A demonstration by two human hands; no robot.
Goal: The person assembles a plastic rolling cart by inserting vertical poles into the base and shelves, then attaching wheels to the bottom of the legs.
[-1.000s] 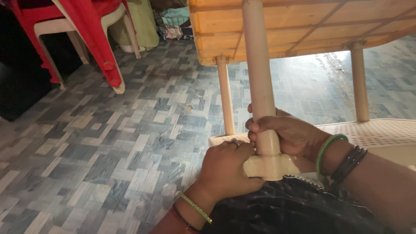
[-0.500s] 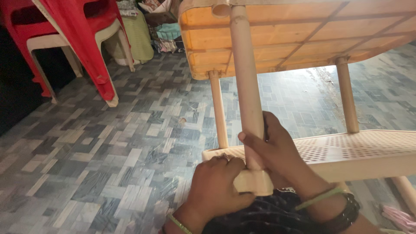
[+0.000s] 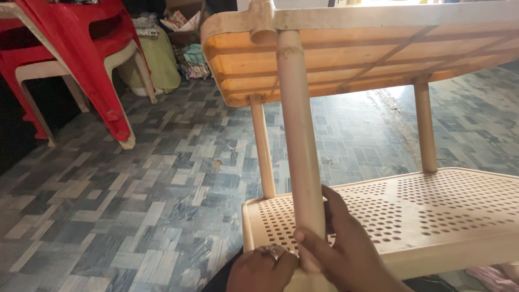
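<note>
Cream plastic leg [image 3: 298,135] gripped by right hand [image 3: 346,254], left hand [image 3: 262,267] closed at its base, view now tilted higher.

The bottom edge cut off the left hand [image 3: 263,269] at the knuckles and the right hand [image 3: 346,254] at the wrist, and both arms lay out of view. The right hand's fingers hid the lower end of the front leg [image 3: 300,146], so its joint with the perforated shelf [image 3: 421,211] could not be seen. The shelf ran off the right edge. The red chairs [image 3: 81,59] were cropped at the top and left. The cloth bundles [image 3: 184,54] behind were too dim to tell apart.
</note>
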